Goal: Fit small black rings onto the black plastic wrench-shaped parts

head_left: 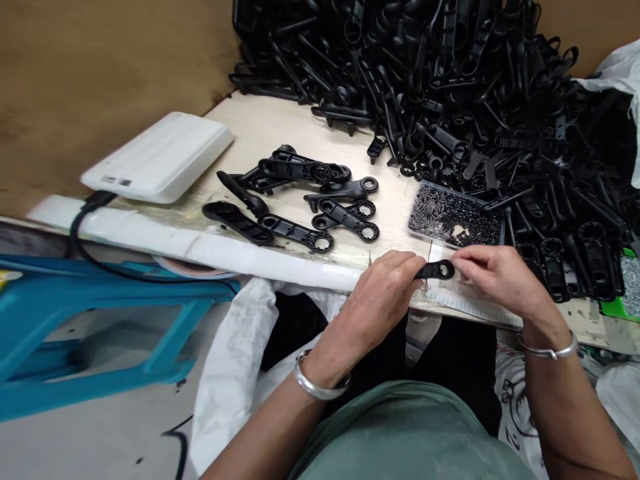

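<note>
My left hand (383,290) is closed around a black plastic arm-shaped part (434,270), whose ringed end sticks out to the right at the table's front edge. My right hand (497,275) has thumb and fingertips pinched together right beside that ring; anything between them is too small to make out. Just beyond the hands, a clear tray (415,223) holds many tiny dark pieces. Left of it lies a loose group of similar black parts (297,232), some with round open ends.
A large heap of black plastic parts (415,87) covers the back and right of the table. At left sits a white box (160,157) with a black cable (75,230). A blue plastic stool (100,293) stands below; a green tray (613,307) is at far right.
</note>
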Motion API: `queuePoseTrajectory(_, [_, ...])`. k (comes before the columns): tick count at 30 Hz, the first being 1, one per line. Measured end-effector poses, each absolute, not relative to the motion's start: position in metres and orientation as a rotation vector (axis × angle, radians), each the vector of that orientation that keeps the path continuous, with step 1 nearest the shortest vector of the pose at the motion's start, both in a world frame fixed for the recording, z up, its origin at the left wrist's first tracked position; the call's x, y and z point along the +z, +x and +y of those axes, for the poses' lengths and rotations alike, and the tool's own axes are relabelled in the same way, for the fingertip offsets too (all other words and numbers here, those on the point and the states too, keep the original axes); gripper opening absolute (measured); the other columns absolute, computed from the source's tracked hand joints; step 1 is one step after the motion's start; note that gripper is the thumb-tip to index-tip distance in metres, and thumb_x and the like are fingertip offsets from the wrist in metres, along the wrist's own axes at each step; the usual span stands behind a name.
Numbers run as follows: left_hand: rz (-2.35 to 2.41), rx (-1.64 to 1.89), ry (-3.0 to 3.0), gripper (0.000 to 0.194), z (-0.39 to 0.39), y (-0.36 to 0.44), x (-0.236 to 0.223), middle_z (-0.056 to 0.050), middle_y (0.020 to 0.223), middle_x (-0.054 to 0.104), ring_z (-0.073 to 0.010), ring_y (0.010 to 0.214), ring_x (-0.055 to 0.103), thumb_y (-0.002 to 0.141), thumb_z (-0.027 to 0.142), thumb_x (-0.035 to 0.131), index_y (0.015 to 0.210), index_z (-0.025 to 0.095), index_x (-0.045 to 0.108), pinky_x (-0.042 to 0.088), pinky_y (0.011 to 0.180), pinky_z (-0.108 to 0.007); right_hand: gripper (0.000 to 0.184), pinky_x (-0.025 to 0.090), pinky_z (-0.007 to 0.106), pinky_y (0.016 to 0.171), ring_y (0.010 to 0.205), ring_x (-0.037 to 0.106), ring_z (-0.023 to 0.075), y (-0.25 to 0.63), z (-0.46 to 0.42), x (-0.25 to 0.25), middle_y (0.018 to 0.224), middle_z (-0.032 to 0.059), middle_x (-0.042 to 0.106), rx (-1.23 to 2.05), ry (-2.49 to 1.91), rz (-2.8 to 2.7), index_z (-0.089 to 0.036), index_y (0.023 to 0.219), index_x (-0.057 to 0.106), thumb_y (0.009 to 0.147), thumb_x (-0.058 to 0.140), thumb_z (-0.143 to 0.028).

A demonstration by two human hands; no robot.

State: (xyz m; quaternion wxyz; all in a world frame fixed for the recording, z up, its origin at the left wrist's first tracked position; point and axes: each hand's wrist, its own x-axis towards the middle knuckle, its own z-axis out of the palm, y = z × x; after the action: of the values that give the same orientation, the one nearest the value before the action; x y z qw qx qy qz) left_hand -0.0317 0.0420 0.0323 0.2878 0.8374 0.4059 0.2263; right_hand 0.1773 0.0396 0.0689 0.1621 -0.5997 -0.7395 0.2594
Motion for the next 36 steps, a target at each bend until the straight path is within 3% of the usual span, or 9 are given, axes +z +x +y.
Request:
queuePoseTrajectory(6, [1.079,0.624,2.267,0.014,0.042,-0.032,0.032,-0.003,0.091,0.068,-0.0193,0.089,0.062,0.087,0.007,0.053,0.092,0.018,0.061,0.050,0.081,-0.032,0.022,0.050,0.034,0.076,0.085,0.063,0.0220,0.177,0.028,0.055,0.097,0.0072,0.069,0.369,-1.467,-2.401,-0.021,0.105,0.070,0.096,0.050,-0.021])
queuePoseTrajectory(11, [1.094,0.650,2.257,0.016,0.041,-0.032,0.031,-0.003,0.090,0.069,-0.0198,0.088,0.064,0.087,0.006,0.053,0.089,0.018,0.063,0.051,0.079,-0.031,0.021,0.053,0.039,0.082,0.098,0.060,0.0242,0.183,0.034,0.051,0.107,0.0089,0.066,0.285,-1.245,-2.574,-0.021,0.100,0.069,0.097,0.048,-0.020])
queuePoseTrajectory(18, [1.145,0.638,2.267,0.019,0.042,-0.032,0.032,-0.003,0.090,0.071,-0.0207,0.087,0.067,0.082,0.004,0.062,0.096,0.018,0.063,0.051,0.076,-0.030,0.023,0.054,0.034,0.079,0.092,0.065,0.0224,0.183,0.038,0.049,0.101,0.0086,0.067,0.315,-1.176,-2.636,-0.018,0.093,0.067,0.097,0.045,-0.017])
queuePoseTrajectory(27, [1.187,0.735,2.304,0.016,0.035,-0.030,0.028,-0.003,0.087,0.070,-0.0193,0.083,0.066,0.084,0.005,0.060,0.094,0.017,0.062,0.052,0.075,-0.030,0.020,0.050,0.026,0.070,0.079,0.064,0.0174,0.178,0.037,0.049,0.092,0.0061,0.067,0.316,-1.297,-2.588,-0.018,0.086,0.067,0.093,0.049,-0.012])
queuePoseTrajectory(36, [1.234,0.921,2.323,0.016,0.028,-0.027,0.017,-0.004,0.085,0.071,-0.0196,0.080,0.067,0.081,0.006,0.064,0.093,0.017,0.062,0.054,0.070,-0.029,0.019,0.050,0.026,0.074,0.087,0.065,0.0191,0.176,0.036,0.047,0.095,0.0074,0.068,0.308,-1.347,-2.544,-0.017,0.091,0.068,0.094,0.050,-0.013])
